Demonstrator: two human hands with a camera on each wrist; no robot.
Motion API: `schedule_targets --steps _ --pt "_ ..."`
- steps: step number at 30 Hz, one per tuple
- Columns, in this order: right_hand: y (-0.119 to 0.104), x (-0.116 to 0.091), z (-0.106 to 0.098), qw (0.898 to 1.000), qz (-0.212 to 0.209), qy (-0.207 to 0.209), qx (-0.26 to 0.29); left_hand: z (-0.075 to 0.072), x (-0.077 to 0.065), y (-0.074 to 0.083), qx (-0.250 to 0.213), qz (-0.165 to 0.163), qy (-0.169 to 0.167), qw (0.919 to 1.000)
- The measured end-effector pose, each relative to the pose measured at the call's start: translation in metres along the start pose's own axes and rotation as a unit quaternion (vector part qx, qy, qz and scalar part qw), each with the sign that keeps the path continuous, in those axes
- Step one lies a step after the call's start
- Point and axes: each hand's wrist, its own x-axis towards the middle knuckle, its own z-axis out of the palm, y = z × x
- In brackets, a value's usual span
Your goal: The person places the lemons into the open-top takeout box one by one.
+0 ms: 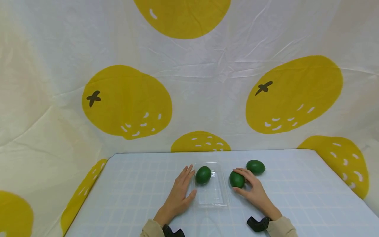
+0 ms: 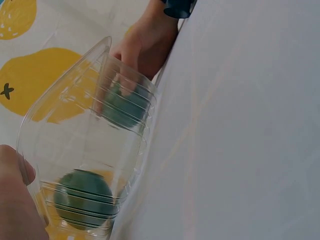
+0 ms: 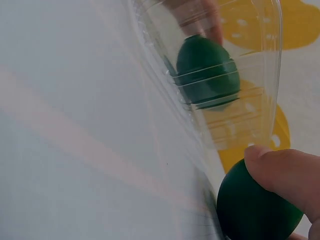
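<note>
A clear plastic container [image 1: 211, 194] stands on the table, and one dark green lime [image 1: 203, 175] lies in its far left part. My left hand [image 1: 177, 192] rests along the container's left side with fingers extended; its thumb [image 2: 27, 172] is at the rim in the left wrist view. Just right of the container, my right hand [image 1: 254, 191] pinches a second green lime [image 1: 237, 179] between thumb and fingers. The right wrist view shows this held lime [image 3: 255, 205] low over the tabletop. A third lime [image 1: 256, 167] lies behind the right hand, with nothing holding it.
The table [image 1: 133, 184] wears a pale checked cover. Behind it hangs a white cloth [image 1: 207, 98] printed with large yellow fruit. Black devices [image 1: 258, 224] are strapped at both wrists. A faint transparent edge [image 1: 208, 223] shows in front of the container.
</note>
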Motion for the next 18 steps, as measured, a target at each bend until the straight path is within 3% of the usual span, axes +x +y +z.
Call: schedule_targets --steps 6,12,18 --pt "0.029 -0.004 0.009 1.000 0.005 0.011 -0.021 -0.001 0.001 0.000 -0.002 0.000 -0.005 1.0000" --pt "0.026 -0.001 0.007 1.000 0.005 0.015 -0.020 -0.002 0.001 -0.001 0.001 0.001 -0.004 1.0000" --pt "0.014 0.008 0.001 0.998 0.056 0.009 0.015 -0.001 0.001 -0.001 -0.002 -0.005 -0.009 0.9999"
